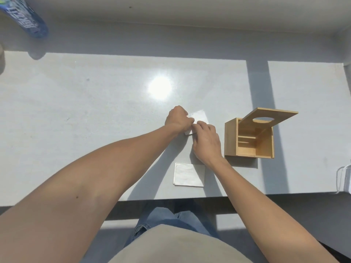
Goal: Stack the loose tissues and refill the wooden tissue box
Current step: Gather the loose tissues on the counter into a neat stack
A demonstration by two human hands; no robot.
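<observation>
Grey table (95, 111) lies bare leftward; both hands (178, 119) (206, 141) pinch a tissue (199, 116) beside the box (248, 137).

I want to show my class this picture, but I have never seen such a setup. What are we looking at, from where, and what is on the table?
There is no machine here: a camera worn on a person's head looks down at their bare arms. Both hands, left and right, hold a white tissue on the grey table. Nearer the person lies a tissue stack. To the right stands a wooden box, its lid tilted open, showing no tissues inside.
</observation>
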